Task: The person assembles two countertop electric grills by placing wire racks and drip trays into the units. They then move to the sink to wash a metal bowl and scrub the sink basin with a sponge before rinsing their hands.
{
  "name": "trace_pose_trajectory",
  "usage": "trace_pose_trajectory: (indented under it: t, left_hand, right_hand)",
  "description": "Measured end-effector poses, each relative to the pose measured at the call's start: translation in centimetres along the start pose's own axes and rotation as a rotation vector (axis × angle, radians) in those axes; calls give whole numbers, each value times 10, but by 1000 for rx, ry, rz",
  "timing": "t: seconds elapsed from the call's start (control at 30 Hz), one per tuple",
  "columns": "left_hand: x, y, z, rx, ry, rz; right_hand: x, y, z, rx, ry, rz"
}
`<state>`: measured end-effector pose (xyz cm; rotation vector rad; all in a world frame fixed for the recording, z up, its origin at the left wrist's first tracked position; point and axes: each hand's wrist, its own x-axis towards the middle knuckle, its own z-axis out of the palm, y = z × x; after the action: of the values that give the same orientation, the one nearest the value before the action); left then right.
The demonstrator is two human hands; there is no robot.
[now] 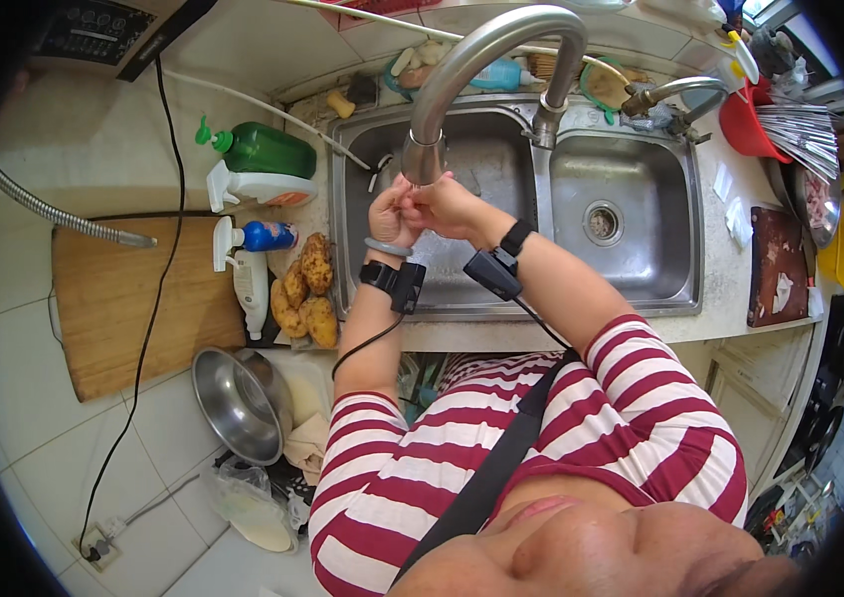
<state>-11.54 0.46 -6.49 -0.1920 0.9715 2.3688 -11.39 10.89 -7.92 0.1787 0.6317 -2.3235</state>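
Both of my hands are raised together under the spout of the curved steel faucet point(486, 55), above the left basin of the double steel sink point(660, 289). My left hand point(389, 212) and my right hand point(444, 206) touch each other, fingers pressed together right below the spout's end point(423, 159). I cannot tell whether a small thing lies between the fingers. Each wrist bears a black band with a small black box, and a grey bangle circles my left wrist.
Several potatoes point(304, 294) lie on the counter left of the sink, beside spray bottles point(248, 264) and a green bottle point(261, 149). A wooden board point(123, 298) and a steel bowl point(238, 403) sit further left. A dark red board point(778, 264) lies right of the sink.
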Motion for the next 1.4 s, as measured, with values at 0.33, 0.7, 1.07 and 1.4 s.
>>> trace_pose_trajectory:
  t: [0.33, 0.7, 1.07, 1.4]
  left_hand:
    - [-22, -29, -14, -26, 193, 9]
    - [-46, 4, -18, 1200, 378, 177]
    - [-94, -18, -58, 902, 450, -232]
    - [-192, -19, -23, 891, 619, 121]
  right_hand:
    - [-34, -23, 20, -436, 64, 57]
    - [-5, -117, -59, -1373, 361, -237]
    - [-95, -98, -88, -1574, 416, -170]
    - [-252, -199, -173, -1506, 1573, -640]
